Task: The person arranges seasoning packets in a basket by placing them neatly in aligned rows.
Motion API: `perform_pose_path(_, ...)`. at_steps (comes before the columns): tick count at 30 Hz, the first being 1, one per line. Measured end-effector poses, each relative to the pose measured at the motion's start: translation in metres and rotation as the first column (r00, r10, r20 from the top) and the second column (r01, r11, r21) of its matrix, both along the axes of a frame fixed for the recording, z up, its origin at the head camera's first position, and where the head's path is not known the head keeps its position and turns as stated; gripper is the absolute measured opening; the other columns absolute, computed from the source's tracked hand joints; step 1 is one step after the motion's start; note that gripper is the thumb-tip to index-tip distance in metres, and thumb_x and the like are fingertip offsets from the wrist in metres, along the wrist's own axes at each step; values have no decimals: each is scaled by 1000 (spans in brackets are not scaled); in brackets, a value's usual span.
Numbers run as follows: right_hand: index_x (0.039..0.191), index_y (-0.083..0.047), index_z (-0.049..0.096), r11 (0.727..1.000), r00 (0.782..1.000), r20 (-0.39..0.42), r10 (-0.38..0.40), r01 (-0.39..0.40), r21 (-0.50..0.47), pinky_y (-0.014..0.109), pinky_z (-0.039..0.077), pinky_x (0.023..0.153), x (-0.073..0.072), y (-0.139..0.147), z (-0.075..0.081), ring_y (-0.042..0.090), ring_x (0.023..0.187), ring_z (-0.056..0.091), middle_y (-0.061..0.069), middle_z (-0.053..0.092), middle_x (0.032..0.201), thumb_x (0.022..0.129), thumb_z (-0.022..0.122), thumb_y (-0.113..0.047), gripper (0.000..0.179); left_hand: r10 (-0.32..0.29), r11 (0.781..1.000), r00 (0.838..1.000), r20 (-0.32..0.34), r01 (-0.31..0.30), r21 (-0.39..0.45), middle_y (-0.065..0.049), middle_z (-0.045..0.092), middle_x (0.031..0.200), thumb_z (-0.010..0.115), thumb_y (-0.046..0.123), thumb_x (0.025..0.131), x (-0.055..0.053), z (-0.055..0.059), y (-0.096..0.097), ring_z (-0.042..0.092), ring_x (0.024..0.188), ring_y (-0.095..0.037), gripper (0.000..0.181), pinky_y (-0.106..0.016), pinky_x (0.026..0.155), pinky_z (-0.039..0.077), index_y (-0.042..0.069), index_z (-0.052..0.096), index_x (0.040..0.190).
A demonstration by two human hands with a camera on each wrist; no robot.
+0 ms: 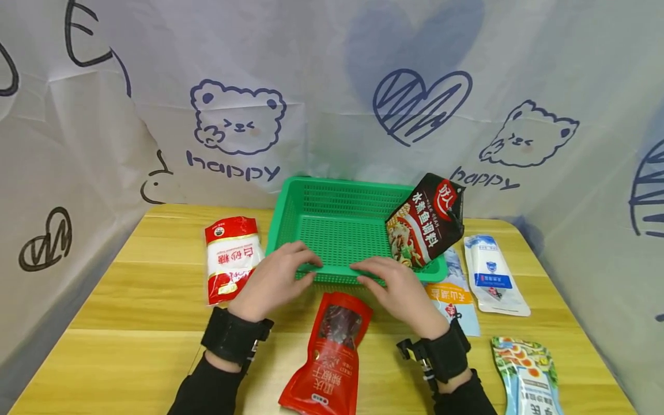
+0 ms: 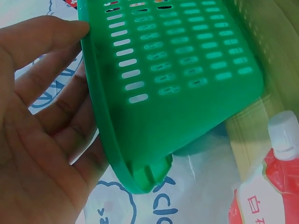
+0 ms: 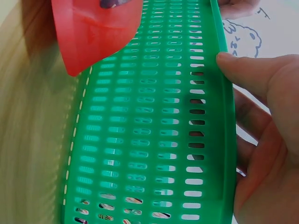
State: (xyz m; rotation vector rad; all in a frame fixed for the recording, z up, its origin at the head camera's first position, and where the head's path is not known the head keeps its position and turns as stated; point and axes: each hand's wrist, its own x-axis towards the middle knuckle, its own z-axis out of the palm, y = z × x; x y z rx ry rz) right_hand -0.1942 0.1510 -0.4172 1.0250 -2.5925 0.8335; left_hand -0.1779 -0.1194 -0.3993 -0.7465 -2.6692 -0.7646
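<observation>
A green plastic basket (image 1: 334,270) with slotted walls stands at the back of the table. My left hand (image 1: 275,280) pinches its front rim left of the middle; in the left wrist view the thumb presses the outer side of the basket wall (image 2: 187,112) and the fingers lie behind it. Further right on the same rim, my right hand (image 1: 399,288) pinches likewise, thumb outside. A black seasoning packet (image 1: 427,225) leans inside the basket's right end, its top above the rim. Between my wrists lies a red dried-chilli bag (image 1: 332,363), its upper end near the basket's front.
Left of the basket lies a red and white sugar bag (image 1: 232,259). On the right are a blue and orange salt packet (image 1: 456,300), partly under the basket's corner, a white and blue packet (image 1: 493,276) and a spouted pouch (image 1: 529,374). A printed cloth hangs behind.
</observation>
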Motion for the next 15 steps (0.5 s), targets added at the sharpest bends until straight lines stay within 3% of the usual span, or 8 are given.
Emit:
perform_pose_path(5,127,-15,75,1000,1000,9,-14,13,21,43,56,99,1,1,0,24,115,69,3,74,123,97,75,-14,30,46,998,998,-33,-44,47,-4,67,113,81,15,90,-3,3,-5,65,104,-24,22,-40,85,59,9,76,110)
perform_pose_path(9,128,-15,75,999,1000,13,-22,22,28,43,56,99,1,1,0,24,115,69,3,73,124,97,75,-15,30,131,983,989,-72,-121,135,-9,64,120,77,15,93,-5,7,-18,64,109,-27,25,-42,86,58,6,72,116)
perform_pose_path(12,128,-16,75,999,1000,19,-25,24,29,43,56,100,1,0,0,24,116,68,2,73,124,98,75,-15,30,222,959,969,-107,-198,201,-12,63,123,75,13,94,-7,9,-31,62,111,-30,28,-45,87,58,4,70,120)
perform_pose_path(15,128,-16,75,999,999,24,-27,26,27,43,56,100,2,0,0,24,117,68,2,73,125,97,75,-15,30,318,924,939,-128,-277,264,-16,61,125,74,11,95,-8,9,-45,61,114,-34,29,-50,87,57,2,69,122)
